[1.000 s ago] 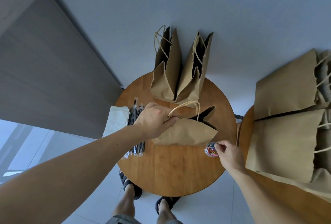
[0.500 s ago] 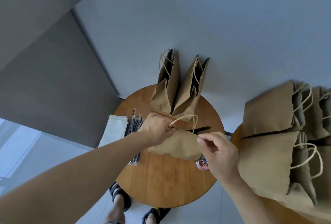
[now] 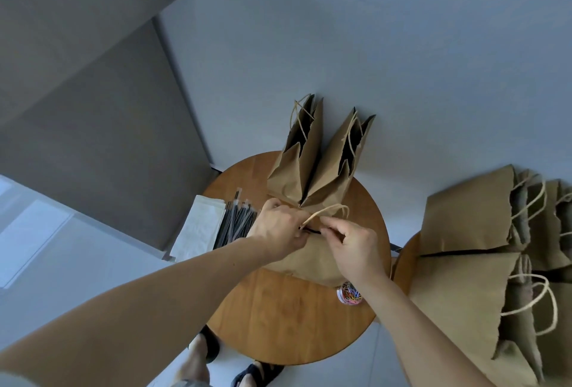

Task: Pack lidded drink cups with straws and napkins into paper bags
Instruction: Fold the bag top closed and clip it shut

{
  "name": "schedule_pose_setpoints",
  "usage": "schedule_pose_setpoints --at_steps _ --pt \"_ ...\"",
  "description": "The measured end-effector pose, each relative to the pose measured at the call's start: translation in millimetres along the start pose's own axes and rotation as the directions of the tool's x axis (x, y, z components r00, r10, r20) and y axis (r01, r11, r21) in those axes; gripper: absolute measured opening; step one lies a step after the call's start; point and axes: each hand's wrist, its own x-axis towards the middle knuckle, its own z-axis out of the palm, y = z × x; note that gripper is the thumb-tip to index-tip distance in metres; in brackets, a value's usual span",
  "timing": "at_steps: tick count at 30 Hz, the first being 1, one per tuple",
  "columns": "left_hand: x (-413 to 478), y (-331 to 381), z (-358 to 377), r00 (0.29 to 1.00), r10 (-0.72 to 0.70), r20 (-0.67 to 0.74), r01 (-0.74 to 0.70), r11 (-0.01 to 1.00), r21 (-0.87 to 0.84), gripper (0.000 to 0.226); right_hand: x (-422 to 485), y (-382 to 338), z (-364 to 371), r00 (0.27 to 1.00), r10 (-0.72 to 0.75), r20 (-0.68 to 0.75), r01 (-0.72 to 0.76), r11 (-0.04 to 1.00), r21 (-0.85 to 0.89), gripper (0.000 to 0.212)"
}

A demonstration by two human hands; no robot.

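On the round table, both hands pinch an unprinted paper bag.

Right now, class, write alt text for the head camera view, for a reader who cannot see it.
Both hands, left and right, pinch the top of a paper bag on a round wooden table. Two open bags stand behind it, straws and napkins lie at left, and a tub of paper clips sits by the right wrist.

Tub of coloured paper clips on round wooden table
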Motion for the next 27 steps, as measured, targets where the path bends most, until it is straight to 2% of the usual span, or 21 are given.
schedule_pose_setpoints --at_steps 3,6,9,12,19,27 --pt "-2.0 0.0 2.4 0.998 0.02 -0.058 -0.022 0.999 -0.033 0.018 2.9 3.4 0.2 0.991 0.125 0.056 -0.124 0.992 -0.023 0.029" --pt "-2.7 -0.4 3.1 0.996 0.038 -0.082 -0.044 0.997 -0.07 0.016 2.9 5.7 -0.2 0.995 0.101 -0.013 -0.101 0.995 0.0 0.019" --pt "-1.0 -2.4 1.7 0.994 0.057 -0.093 -0.066 0.993 -0.097 0.016 1.6 5.7 2.3 0.995 0.088 -0.048 -0.086 0.995 0.057 0.02" --pt "0.5 -6.3 -0.3 0.994 0.065 -0.086 -0.074 0.992 -0.099 0.017 2.7 4.0 7.5 0.986 0.166 0.035 -0.169 0.978 0.126 0.023" --pt "4.8 -6.0 0.2 1.0 0.028 -0.009 -0.029 0.996 -0.087 0.024 8.5 3.8 10.3 0.977 0.181 0.115 -0.186 0.982 0.041 0.017" --pt "5.1 -8.2 4.6 1.0 0.017 0.008 -0.016 0.997 -0.072 0.025 10.1 4.6 11.9 0.993 0.021 0.118 -0.002 0.987 -0.16 0.011"
